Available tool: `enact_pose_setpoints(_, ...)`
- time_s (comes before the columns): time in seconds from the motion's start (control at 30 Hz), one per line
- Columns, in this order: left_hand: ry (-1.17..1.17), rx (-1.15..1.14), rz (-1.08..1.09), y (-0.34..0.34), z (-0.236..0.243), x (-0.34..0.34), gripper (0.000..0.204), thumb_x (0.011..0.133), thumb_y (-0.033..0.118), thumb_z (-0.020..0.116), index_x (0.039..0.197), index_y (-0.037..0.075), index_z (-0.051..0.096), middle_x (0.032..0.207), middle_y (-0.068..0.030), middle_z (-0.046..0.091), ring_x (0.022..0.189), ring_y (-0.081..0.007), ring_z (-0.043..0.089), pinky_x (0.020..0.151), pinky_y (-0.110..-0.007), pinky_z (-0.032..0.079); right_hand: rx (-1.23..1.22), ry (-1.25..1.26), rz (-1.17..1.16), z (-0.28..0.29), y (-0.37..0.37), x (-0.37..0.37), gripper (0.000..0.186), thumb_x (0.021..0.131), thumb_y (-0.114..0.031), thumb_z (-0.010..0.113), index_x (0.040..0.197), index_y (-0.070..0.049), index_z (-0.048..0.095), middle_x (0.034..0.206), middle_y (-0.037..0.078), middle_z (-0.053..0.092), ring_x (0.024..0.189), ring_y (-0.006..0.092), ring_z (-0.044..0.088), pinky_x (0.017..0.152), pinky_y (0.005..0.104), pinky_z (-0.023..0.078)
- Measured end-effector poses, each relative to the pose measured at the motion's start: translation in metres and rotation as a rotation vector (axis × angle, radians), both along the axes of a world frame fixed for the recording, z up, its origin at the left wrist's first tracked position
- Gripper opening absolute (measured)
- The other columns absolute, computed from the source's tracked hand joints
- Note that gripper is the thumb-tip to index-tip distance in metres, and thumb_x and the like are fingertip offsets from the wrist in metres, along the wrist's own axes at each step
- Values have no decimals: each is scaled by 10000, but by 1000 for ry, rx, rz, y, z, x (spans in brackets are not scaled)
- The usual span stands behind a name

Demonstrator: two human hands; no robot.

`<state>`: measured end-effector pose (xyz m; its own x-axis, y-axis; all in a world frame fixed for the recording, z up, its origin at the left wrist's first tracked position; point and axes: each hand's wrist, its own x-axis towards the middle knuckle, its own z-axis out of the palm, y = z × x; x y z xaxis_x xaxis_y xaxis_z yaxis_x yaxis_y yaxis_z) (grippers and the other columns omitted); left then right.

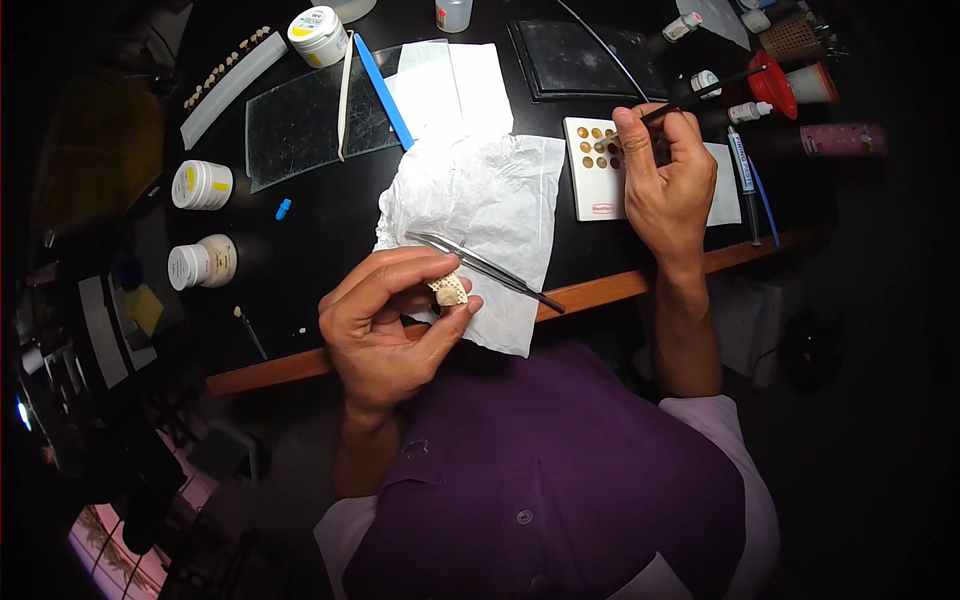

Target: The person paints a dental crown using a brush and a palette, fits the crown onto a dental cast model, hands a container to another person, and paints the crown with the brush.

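My left hand (385,330) pinches a small cream-coloured piece with a honeycomb of holes between thumb and fingertips. A rounded, tooth-like crown (449,297) shows at its lower end. My right hand (675,195) is closed round a thin brush (712,93) with a dark handle. The brush's tip reaches over a white palette (593,195) with rows of round golden-brown wells; whether it touches one I cannot tell. Beside my left fingertips, metal tweezers (490,267) lie across a crumpled white tissue (510,190).
Behind the tissue lie a glass slab (300,130), a blue stick (382,88) and a pale one (346,100). White jars (202,186) stand at left. A black case (590,62) is behind the palette. A syringe (740,160) and small bottles (750,112) are at right. The table's wooden edge (610,287) runs in front.
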<state>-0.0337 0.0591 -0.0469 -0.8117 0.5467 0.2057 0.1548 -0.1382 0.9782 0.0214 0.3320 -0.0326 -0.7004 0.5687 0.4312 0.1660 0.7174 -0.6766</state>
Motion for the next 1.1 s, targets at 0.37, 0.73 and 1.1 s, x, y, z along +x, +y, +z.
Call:
enact_pose_setpoints(0.37,7,-13,-16,-1,1,-1,370,735,-167,814,1078,-58,725,1089,-158,685,946,-177,736,825,-267,643,-361,409,409,20,-57,22,41,968,-1,682,974,26,652,842,93,669,838,172,625,778,300,508)
enact_pose_setpoints(0.73,32,49,-9,1,-2,-1,368,744,-143,821,1089,-38,745,1062,-136,706,893,-135,735,771,-227,624,-493,231,859,23,-92,32,183,810,128,596,917,-2,524,871,132,606,1241,386,591,1059,544,552)
enact_pose_setpoints(1.1,81,53,-20,0,-4,-4,381,738,-141,819,1094,-27,750,1059,-134,712,908,-146,737,761,-231,625,-376,259,786,24,-103,24,191,732,136,592,800,-11,490,813,112,593,1173,379,643,1006,498,599)
